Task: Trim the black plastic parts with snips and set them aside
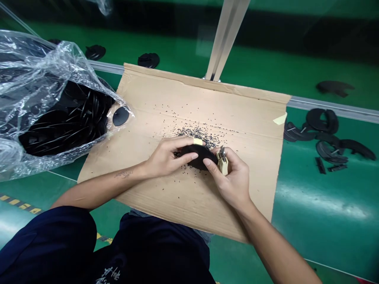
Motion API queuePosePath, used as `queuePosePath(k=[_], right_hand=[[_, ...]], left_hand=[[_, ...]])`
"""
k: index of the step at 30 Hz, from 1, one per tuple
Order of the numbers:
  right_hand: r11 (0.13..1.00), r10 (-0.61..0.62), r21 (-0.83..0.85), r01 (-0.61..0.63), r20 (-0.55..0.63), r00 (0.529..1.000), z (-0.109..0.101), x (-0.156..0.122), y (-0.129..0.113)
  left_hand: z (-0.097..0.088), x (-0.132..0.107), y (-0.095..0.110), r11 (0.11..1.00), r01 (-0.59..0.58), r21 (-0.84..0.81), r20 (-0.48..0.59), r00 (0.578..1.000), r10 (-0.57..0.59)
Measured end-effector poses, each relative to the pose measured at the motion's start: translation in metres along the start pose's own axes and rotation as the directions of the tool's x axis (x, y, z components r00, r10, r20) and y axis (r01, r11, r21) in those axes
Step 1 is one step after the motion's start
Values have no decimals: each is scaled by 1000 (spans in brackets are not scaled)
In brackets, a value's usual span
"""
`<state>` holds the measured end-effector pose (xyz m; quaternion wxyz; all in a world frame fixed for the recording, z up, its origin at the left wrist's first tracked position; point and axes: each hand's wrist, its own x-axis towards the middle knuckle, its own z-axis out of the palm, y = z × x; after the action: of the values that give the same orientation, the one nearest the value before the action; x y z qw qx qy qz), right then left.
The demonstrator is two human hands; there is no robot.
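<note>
Between my two hands is a black round disc (194,157), held just above the cardboard sheet (166,205). My left hand (170,156) is closed on its left side, thumb on top; yellow tape wraps one finger. With thumb and fingers my right hand (231,173) grips the disc's right edge. That same hand also holds small cutting pliers (222,156) with pale wrapped handles, jaws pointing away from me. Many tiny black bits (198,132) lie scattered on the cardboard around the disc.
At the left, a clear plastic bag (56,67) lies open, full of black discs (85,114); one disc (121,116) rests at its mouth. Black curved pieces (331,152) lie on the green surface at right. A metal post (226,39) stands behind the cardboard.
</note>
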<state>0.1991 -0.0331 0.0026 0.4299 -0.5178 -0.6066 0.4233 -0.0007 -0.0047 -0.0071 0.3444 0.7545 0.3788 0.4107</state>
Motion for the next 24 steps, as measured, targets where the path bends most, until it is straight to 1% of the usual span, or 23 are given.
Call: queuePosePath(k=[2, 4, 6, 7, 8, 10, 13, 16, 21, 24], right_hand=[[994, -77, -82, 76, -15, 997, -2, 0, 0], [970, -189, -159, 184, -21, 982, -4, 1, -1], [940, -286, -195, 281, 6, 958, -5, 1, -2], [928, -318, -198, 316, 23, 948, -6, 1, -2], [919, -341, -196, 342, 39, 939, -6, 1, -1], [910, -369, -184, 371, 46, 928, -6, 1, 0], [901, -399, -169, 399, 32, 916, -4, -1, 1], [897, -410, -170, 408, 29, 912, -3, -2, 3], [887, -429, -172, 428, 33, 903, -2, -2, 3], [885, -432, -173, 433, 46, 901, -3, -2, 2]], left_hand=[[-3, 1, 0, 996, -81, 45, 3, 997, 81], [-5, 2, -1, 973, -200, 118, 16, 980, 199], [-5, 1, -2, 936, -292, 197, 43, 956, 289], [-5, 1, -2, 921, -314, 231, 51, 949, 311], [-5, 0, -2, 914, -320, 250, 49, 947, 318], [-5, 0, -1, 927, -292, 235, 13, 955, 297], [-5, 2, 0, 960, -249, 130, -34, 966, 256], [-5, 2, -1, 960, -271, 70, -28, 962, 273], [-7, 2, -2, 943, -326, 71, 6, 945, 326], [-10, 3, 3, 941, -329, 74, 16, 944, 329]])
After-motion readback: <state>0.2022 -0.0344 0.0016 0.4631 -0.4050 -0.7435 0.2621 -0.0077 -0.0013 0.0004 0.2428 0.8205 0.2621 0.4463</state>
